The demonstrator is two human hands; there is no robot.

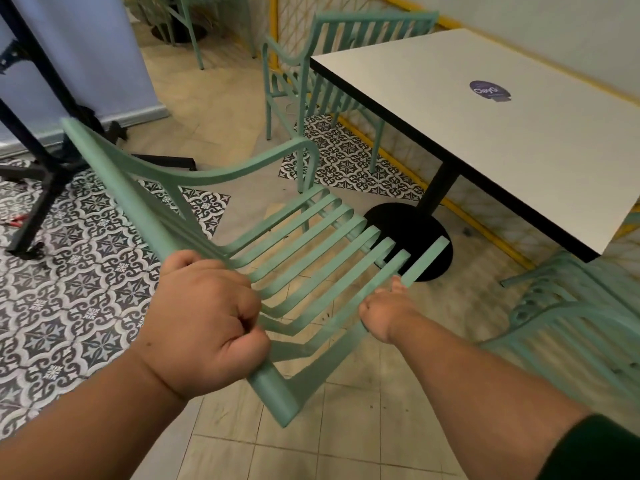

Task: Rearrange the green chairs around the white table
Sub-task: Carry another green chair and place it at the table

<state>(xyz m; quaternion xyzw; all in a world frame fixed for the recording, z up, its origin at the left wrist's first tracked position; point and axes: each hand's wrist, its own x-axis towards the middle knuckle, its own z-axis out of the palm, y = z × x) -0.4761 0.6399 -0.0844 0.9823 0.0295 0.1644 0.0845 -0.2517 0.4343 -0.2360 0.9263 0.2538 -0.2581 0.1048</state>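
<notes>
I hold a green slatted chair [304,233] tilted in front of me, its seat slats facing the white table [502,133]. My left hand [204,317] grips the chair's top back rail in a fist. My right hand [388,313] holds the chair at its right side, with the fingers hidden under the slats. A second green chair [311,60] stands at the table's far end. A third green chair [571,323] stands at the table's near right corner.
The table's black round base [412,237] sits on the floor just beyond the held chair. A black stand [41,161] rises at the left on patterned tiles. A yellow-framed lattice wall [460,209] runs behind the table. More green chair legs [187,26] show at the top.
</notes>
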